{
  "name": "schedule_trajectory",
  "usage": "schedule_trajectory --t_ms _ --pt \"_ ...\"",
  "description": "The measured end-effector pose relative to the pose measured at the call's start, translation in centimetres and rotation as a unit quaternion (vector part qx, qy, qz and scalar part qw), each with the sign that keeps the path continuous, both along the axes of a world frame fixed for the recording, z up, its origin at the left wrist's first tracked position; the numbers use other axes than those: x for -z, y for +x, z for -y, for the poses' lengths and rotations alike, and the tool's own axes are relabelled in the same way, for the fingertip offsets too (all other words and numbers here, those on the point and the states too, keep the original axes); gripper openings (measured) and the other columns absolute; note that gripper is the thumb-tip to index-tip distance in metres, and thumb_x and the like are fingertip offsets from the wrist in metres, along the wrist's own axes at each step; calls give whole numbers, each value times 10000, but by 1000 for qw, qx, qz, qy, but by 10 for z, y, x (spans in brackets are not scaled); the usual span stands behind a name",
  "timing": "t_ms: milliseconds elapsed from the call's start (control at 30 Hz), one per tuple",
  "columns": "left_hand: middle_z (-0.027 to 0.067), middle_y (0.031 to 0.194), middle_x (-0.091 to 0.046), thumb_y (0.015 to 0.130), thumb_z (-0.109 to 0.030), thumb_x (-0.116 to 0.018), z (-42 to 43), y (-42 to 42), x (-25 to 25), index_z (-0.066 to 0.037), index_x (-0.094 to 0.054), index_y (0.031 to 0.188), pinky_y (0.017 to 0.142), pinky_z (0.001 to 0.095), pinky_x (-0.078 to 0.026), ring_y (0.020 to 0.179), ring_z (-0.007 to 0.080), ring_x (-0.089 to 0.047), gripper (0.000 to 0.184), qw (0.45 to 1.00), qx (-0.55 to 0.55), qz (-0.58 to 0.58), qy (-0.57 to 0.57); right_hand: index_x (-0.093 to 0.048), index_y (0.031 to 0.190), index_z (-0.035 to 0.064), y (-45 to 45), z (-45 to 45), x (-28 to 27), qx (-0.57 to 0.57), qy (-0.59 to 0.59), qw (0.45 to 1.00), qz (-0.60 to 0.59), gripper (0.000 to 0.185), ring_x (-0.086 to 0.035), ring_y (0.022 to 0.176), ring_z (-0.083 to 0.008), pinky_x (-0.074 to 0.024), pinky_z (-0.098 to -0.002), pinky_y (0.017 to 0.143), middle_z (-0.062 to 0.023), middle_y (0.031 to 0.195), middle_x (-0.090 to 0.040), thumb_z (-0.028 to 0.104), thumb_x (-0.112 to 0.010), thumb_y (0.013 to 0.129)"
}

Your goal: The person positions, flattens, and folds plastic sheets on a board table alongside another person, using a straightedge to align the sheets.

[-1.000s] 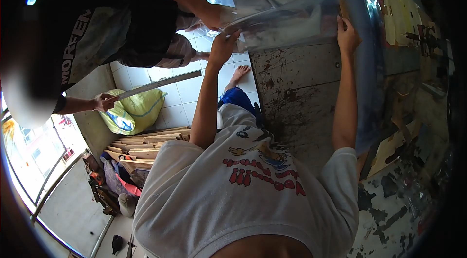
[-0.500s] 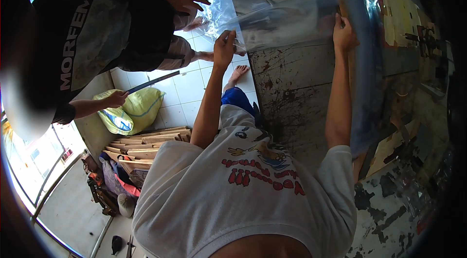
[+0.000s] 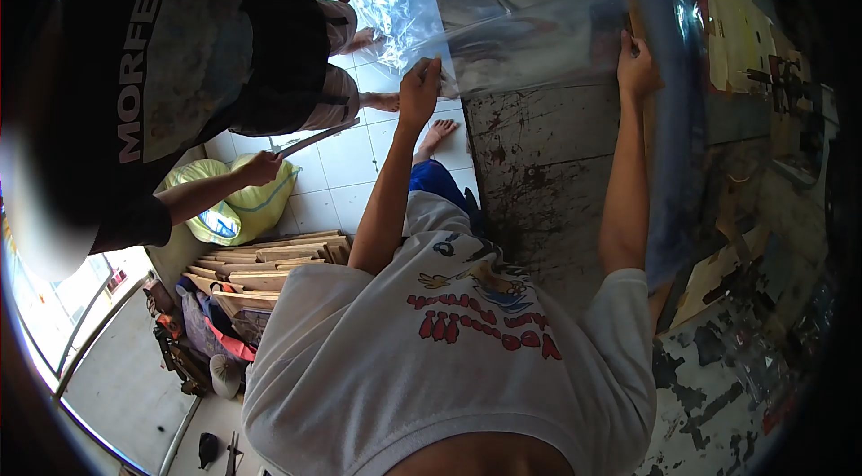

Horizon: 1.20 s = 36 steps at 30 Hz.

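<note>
A clear plastic sheet [image 3: 530, 45] lies across the far part of the scratched worktable [image 3: 548, 171]. My left hand [image 3: 419, 90] pinches its near-left corner, just beyond the table's left edge. At the right, my right hand [image 3: 637, 67] is closed on the sheet's edge, beside a wooden strip [image 3: 631, 4] and a long bluish plastic roll [image 3: 673, 135]. More crinkled plastic [image 3: 395, 9] hangs past the table's left side.
At the left a co-worker [image 3: 189, 72] in a dark shirt holds a long flat strip [image 3: 319, 136]. Behind are a yellow-green sack [image 3: 260, 202] and stacked wooden boards [image 3: 269, 265]. A metal clamp-like tool [image 3: 790, 85] is at far right.
The co-worker's upper hand has let go of the plastic and drawn back left, and the lower hand's strip has swung. My hands keep hold of the sheet, nearly unmoved.
</note>
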State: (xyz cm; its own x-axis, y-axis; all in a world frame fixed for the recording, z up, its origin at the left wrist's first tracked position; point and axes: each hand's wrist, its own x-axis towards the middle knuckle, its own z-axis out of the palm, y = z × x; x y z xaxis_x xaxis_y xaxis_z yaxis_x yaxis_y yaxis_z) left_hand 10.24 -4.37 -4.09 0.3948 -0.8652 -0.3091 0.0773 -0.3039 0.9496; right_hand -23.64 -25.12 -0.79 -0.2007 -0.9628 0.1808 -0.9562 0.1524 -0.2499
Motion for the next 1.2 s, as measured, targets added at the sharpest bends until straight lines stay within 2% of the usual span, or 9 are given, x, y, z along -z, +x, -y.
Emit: schedule_trajectory --t_ms 200,367,500,733,800,867,933,1033,1200 --pt "66 717 -622 763 -330 -738 1 -8 -5 79 -613 969 528 249 -413 636 76 -519 475 997 -6 79 -1 -690 903 228 7 -10 -5 15 -47 997 -65 438 -650 834 -306 -456 -462 685 -38 858 -697 623 -524 812" --pt "94 795 -652 912 -351 -528 -3 -3 -21 43 -628 1062 663 296 -482 710 149 -592 434 1000 21 6 10 -688 896 246 16 -12 -10 53 -36 996 -67 388 -643 824 -305 -450 -493 699 -42 835 -694 598 -551 810" --pt "99 777 -645 783 -346 -713 -1 -6 -50 91 -621 978 634 284 -461 674 146 -568 488 982 100 131 90 -682 920 235 22 -17 -9 89 -38 993 -67 375 -609 906 -307 -432 -488 775 -17 827 -693 572 -544 830" --pt "24 661 -604 749 -269 -765 -3 -9 -29 5 -639 838 409 230 -334 468 60 -462 314 994 35 -58 91 -430 1196 -44 48 -79 -5 111 -228 967 16 614 -505 1022 -316 -397 -513 877 -212 1204 -428 399 -655 835" --pt "54 728 -622 753 -226 -762 -1 -9 -32 37 -631 871 486 232 -388 550 91 -516 316 990 37 -88 104 -427 1202 -42 101 -131 -42 215 -104 890 388 613 -500 1040 -276 -431 -425 873 -196 1207 -428 416 -636 851" --pt "115 862 -658 753 -136 -762 2 -10 -51 101 -615 935 649 235 -485 734 141 -617 333 984 43 -133 112 -386 1232 -59 133 -179 -21 149 -24 865 478 691 -574 930 -180 -478 -318 769 -144 1048 -572 436 -660 835" --pt "105 863 -661 759 -122 -755 2 -9 -43 84 -629 922 646 235 -481 721 133 -615 292 980 35 -148 127 -484 1149 -63 179 -201 -40 127 90 745 649 621 -606 834 -138 -500 -275 693 -86 904 -618 425 -681 820" --pt "85 843 -664 760 -114 -754 0 -9 -42 66 -645 899 640 236 -475 695 125 -609 253 983 40 -155 92 -589 974 -43 202 -200 -11 25 198 750 631 471 -612 771 -121 -514 -253 622 -58 853 -616 386 -697 814" --pt "75 807 -663 764 -106 -750 -1 -10 -47 66 -649 894 626 244 -476 669 121 -602 238 989 48 -109 86 -606 838 1 162 -166 6 207 96 693 684 364 -591 717 -127 -521 -282 599 -50 798 -593 352 -701 817"
